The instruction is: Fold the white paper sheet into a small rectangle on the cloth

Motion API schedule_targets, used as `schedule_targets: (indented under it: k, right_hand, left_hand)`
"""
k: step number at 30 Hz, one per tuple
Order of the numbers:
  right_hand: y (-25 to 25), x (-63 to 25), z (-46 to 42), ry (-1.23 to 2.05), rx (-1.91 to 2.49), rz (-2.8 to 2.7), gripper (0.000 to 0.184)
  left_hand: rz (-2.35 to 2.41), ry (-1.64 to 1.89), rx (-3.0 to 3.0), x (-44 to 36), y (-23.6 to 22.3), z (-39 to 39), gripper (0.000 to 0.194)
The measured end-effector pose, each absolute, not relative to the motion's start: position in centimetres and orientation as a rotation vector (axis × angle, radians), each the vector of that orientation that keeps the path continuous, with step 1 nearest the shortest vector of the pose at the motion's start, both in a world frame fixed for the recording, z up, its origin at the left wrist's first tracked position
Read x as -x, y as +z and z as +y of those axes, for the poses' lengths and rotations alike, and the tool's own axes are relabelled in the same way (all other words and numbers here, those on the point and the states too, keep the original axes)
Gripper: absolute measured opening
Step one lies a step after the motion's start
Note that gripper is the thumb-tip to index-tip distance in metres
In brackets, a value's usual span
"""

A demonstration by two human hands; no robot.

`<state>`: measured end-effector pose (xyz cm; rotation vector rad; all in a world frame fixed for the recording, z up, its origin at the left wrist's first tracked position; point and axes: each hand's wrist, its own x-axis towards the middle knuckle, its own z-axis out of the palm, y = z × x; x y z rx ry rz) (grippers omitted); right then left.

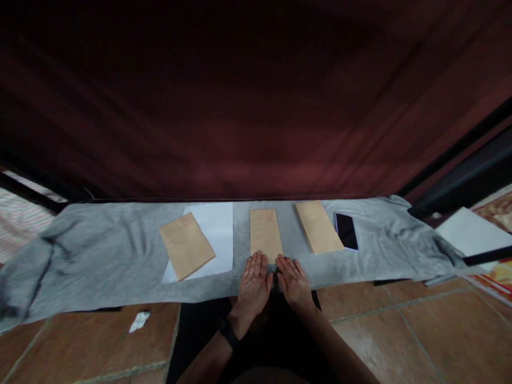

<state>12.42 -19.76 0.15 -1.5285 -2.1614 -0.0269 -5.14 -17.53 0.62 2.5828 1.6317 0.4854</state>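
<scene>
Middle envelope (264,232), long axis straight ahead

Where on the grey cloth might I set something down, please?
The grey cloth lies bare left of the left envelope and right of the smartphone. Between these, white paper, the middle envelope, left hand, right hand and right envelope leave only narrow strips.

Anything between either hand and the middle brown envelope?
Nothing visible. The left hand and right hand are right at the near end of the middle envelope; the left envelope and right-side envelope stack lie apart from it.
</scene>
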Motion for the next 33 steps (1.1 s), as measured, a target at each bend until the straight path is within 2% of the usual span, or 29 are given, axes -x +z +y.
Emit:
schedule_targets:
  k: [6, 13, 24, 33]
  right_hand:
    - [-0.2, -12.2, -19.6, -0.018, 1.544, -2.13, 0.043]
    - [-0.2, -12.0, -19.6, -0.021, 1.564, -2.101, 0.038]
    - [0.3, -12.1, -19.5, 0.003, 1.597, -2.169, 0.048]
    - [0.3, -11.9, -19.4, 0.013, 1.598, -2.118, 0.044]
  left_hand:
    - [1.453, 0.428, -2.627, 2.3, 0.8, -13.8, 0.053]
    - [1.558, 0.385, -2.603, -0.2, 0.5, -9.4, 0.056]
    - [1.638, 0.278, -2.479, -1.6, 1.5, -2.6, 0.059]
    - [1.674, 0.248, -2.389, -2.4, 2.0, -0.9, 0.059]
